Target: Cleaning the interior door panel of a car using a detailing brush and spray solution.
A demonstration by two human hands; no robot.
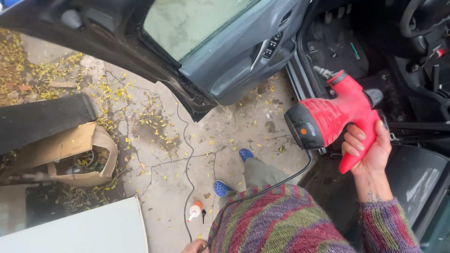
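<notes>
My right hand grips the handle of a red and black handheld power tool. Its nozzle points toward the car's floor mat in the footwell. A black cord runs from the tool down across my striped sweater. My left hand shows only partly at the bottom edge, near the cord; whether it holds anything is unclear. A small white bottle with an orange cap lies on the concrete close to it.
The open car door stretches across the top. A brown bag holding cardboard and a dark mat sit at left. A white panel lies at bottom left. My blue shoes stand on cracked, leaf-strewn concrete.
</notes>
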